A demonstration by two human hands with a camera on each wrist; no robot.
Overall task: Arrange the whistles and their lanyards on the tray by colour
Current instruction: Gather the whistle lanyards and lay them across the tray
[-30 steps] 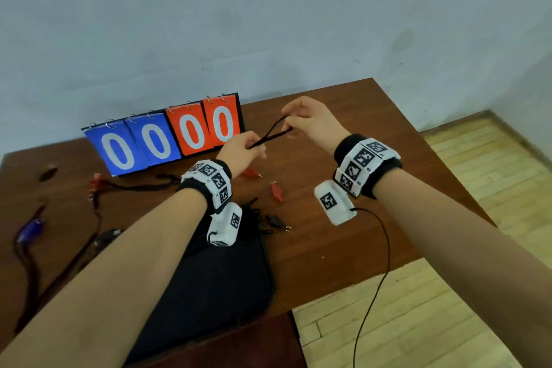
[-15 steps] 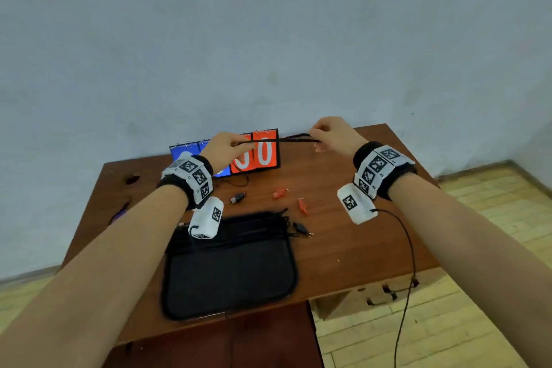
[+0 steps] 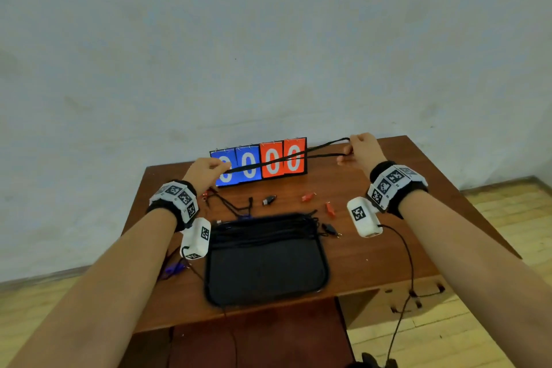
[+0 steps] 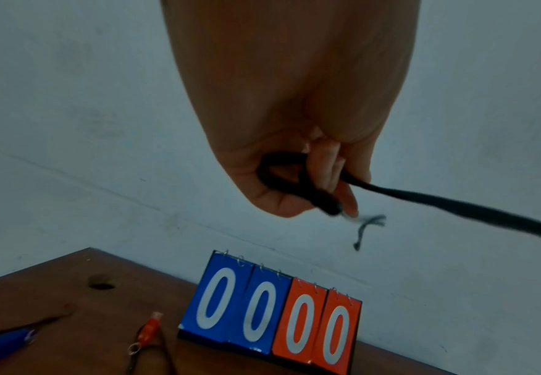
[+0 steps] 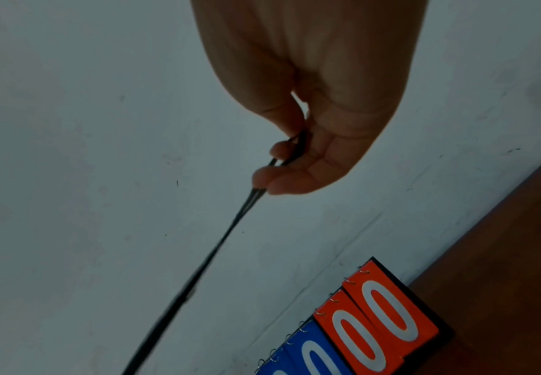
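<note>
A black lanyard [image 3: 286, 158] is stretched taut in the air above the table between both hands. My left hand [image 3: 206, 172] pinches its looped end [image 4: 298, 177]. My right hand [image 3: 358, 151] pinches the other end [image 5: 290, 152], its two strands running down and left. On the brown table [image 3: 373, 257] lie two red whistles [image 3: 309, 197] [image 3: 329, 208], a black whistle [image 3: 268, 200], another black whistle [image 3: 330, 229] and a blue whistle [image 3: 174, 269]. A red whistle [image 4: 149, 329] with a ring lies left of the scoreboard. The black tray [image 3: 265, 263] lies at the table's near edge.
A flip scoreboard [image 3: 260, 163] with blue and red zero cards stands at the back of the table against the wall. Loose black lanyards [image 3: 230, 206] trail over the table's left part. A cable hangs from my right wrist past the table's front edge.
Both hands have moved apart and risen, pulling the lanyard out from a short slack loop to a long taut line. The head view has tilted up and back.
</note>
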